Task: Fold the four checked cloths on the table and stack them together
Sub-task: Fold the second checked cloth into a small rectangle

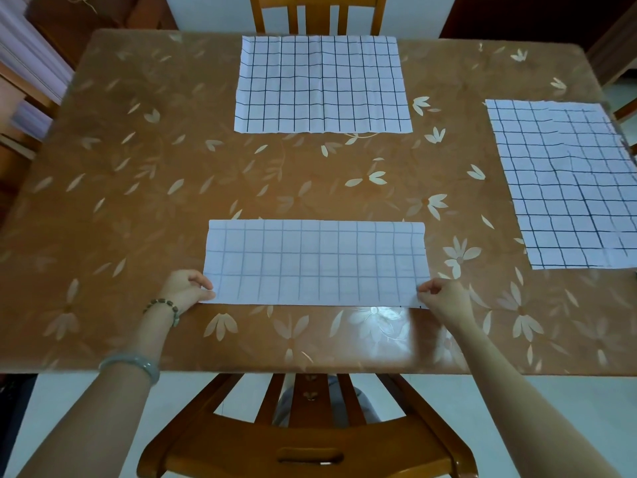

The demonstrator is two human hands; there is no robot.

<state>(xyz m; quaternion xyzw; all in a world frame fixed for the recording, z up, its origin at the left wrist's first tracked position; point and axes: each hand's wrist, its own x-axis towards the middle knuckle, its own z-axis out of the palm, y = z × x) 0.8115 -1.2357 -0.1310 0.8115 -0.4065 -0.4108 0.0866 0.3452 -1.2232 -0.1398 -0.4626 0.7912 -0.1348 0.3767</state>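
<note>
The folded checked cloth (315, 263) lies flat as a long strip on the near half of the table (138, 188), paler side up, directly between the two hands. The left hand (186, 289) pinches the strip's near left corner between thumb and fingers. The right hand (444, 298) pinches the near right corner in the same way.

An unfolded checked cloth (322, 85) lies flat at the far edge, well apart from both hands, in front of a wooden chair (319, 12). At the right edge lies the right-hand cloth pile (565, 188); offset grid lines suggest overlapping layers, but the number of cloths cannot be determined, and the frame cuts off its right side.
</note>
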